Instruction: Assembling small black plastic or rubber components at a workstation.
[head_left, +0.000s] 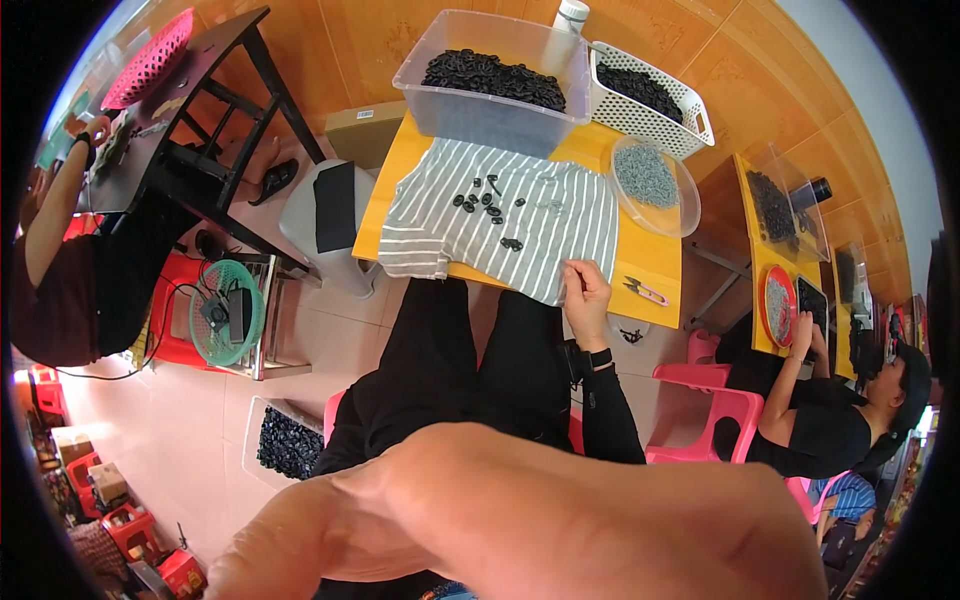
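My right hand (587, 295), with a black band at its wrist, has its fingers curled in at the near right edge of a grey-and-white striped cloth (430, 215). Several small black oval pieces (487, 200) lie scattered on that cloth, with a few thin clear-grey bits to their right. Beside my hand rests a pair of thread snips (646, 291) with a pink handle. Very close to the camera, my left hand (430, 500) fills the bottom of the view; most of its fingers are out of sight.
A clear plastic bin (490, 110) of black pieces, a white perforated basket (655, 110) and a round clear tub (690, 205) of grey pieces stand around the yellow table (650, 250). A grey stool (300, 225) is at the left. Other people work at both sides.
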